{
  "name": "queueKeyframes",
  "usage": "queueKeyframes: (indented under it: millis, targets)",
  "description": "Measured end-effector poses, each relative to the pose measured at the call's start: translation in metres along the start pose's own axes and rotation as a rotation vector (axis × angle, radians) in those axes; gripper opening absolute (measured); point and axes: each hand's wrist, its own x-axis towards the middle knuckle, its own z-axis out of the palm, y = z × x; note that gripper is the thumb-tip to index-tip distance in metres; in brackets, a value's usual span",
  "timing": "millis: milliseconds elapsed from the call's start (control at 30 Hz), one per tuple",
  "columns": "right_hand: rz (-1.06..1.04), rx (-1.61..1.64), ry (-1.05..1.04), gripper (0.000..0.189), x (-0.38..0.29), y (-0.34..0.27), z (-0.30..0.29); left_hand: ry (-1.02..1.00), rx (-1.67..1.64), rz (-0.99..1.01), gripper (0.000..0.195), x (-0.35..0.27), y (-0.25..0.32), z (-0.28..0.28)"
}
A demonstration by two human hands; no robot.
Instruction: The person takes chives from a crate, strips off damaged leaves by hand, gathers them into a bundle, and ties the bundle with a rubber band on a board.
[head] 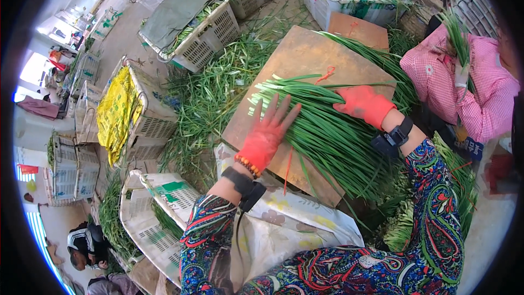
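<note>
A broad bundle of garlic chives (327, 131) lies across a brown board (303, 57), its white cut ends toward the upper left and its leaves trailing off the lower right. My left hand (268, 133), in a red rubber glove, is open with fingers spread beside the white ends. My right hand (362, 104), gloved alike, has its fingers curled around the upper edge of the leaves. A red tie (326, 74) lies on the board above the bundle, and another red tie (288, 172) hangs over the near edge.
At the right sits a person in a pink checked top (470, 78), holding chives (456, 37). White plastic crates stand around, one with a yellow sack (118, 110), another with a grey cloth (176, 18). Loose leaves (221, 82) cover the floor. Tied bundles (399, 225) lie at lower right.
</note>
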Motion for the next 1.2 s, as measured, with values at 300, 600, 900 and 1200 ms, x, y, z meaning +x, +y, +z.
queueKeyframes:
  millis: [300,600,900,1200]
  targets:
    - [0.154,-0.258,-0.131,0.063,-0.002,-0.032,-0.020,-0.113,-0.173,0.081,0.083,0.048,-0.014,0.002]
    - [0.231,-0.311,0.467,0.037,0.027,-0.017,0.029,-0.099,-0.349,0.066,0.079,0.046,-0.015,0.009]
    - [0.295,-0.069,0.719,0.025,0.007,-0.019,0.085,-0.059,-0.355,0.090,0.069,0.043,-0.013,0.012]
    - [0.249,0.597,0.740,0.027,0.006,-0.014,0.070,-0.107,-0.357,0.112,0.075,0.037,-0.017,0.010]
